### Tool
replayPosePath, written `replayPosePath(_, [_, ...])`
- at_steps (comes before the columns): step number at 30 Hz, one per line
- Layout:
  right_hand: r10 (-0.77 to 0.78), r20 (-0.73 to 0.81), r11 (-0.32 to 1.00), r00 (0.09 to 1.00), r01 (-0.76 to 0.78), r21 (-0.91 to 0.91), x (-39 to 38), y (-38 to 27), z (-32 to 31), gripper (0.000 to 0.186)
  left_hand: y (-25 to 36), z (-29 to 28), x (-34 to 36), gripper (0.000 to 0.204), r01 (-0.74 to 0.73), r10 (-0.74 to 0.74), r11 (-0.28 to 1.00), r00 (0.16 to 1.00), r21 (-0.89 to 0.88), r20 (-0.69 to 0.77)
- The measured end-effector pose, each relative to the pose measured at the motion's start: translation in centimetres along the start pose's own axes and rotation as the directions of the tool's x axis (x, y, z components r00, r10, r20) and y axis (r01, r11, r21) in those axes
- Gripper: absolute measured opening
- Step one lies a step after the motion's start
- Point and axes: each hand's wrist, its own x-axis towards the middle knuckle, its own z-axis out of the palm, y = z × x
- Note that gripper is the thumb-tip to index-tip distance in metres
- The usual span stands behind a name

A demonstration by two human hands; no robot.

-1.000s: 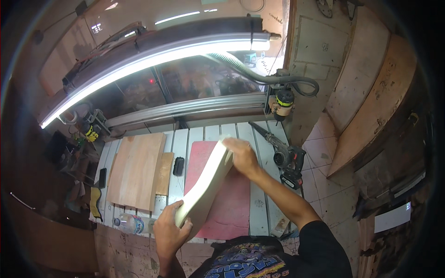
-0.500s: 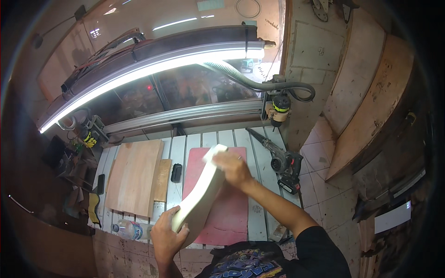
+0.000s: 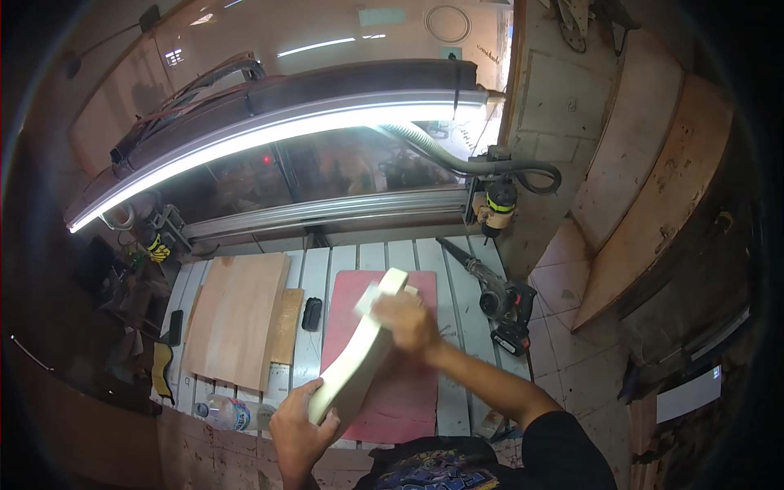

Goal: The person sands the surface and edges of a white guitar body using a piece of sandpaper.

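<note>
A pale, curved, thick board (image 3: 351, 365) is tilted up over a pink mat (image 3: 412, 400) on the slatted white table. My left hand (image 3: 298, 422) is closed round its near end, thumb and fingers on opposite sides. Near the far end, my right hand (image 3: 406, 321) is closed on a small whitish pad (image 3: 368, 300), which lies against the board's narrow edge. Motion blurs that pad, so its exact kind cannot be made out. Part of the board's far end is hidden behind the right hand.
Left lie a light wooden panel (image 3: 233, 318), a browner board (image 3: 287, 331), a small black case (image 3: 311, 314) and a plastic bottle (image 3: 224, 413). A cordless blower (image 3: 500, 300) rests at right. Behind the table, a machine rail carries a spindle (image 3: 497, 202) under a bright tube light (image 3: 286, 129).
My right hand and the whitish pad have slid toward me along the board's edge, leaving more of its far tip showing. The left hand keeps its grip; the view has shifted slightly.
</note>
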Motion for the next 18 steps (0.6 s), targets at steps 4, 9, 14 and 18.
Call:
replayPosePath(4, [-0.021, -0.03, 1.0, 0.999, 0.021, -0.021, 0.3, 2.1, -0.6, 0.039, 0.0, -0.2, -0.1, 0.05, -0.007, 0.007, 1.0, 1.0, -0.009, 0.008])
replayPosePath(9, [0.844, 0.218, 0.282, 0.489, -0.753, 0.595, 1.3, 7.2, -3.0, 0.036, 0.3, -0.1, 0.1, 0.049, -0.025, 0.025, 0.999, 1.0, -0.031, 0.003])
replayPosePath(14, [0.784, 0.389, -0.191, 0.484, -0.409, 0.892, 0.8, 1.8, -6.1, 0.038, -0.3, -0.2, 0.3, 0.05, -0.008, 0.008, 1.0, 1.0, -0.025, -0.014])
replayPosePath(18, [0.738, 0.425, -0.177, 0.524, -0.458, 0.871, 1.2, -1.7, -7.4, 0.033, -1.5, -0.3, 0.6, 0.053, -0.005, 0.005, 1.0, 1.0, 0.006, -0.016])
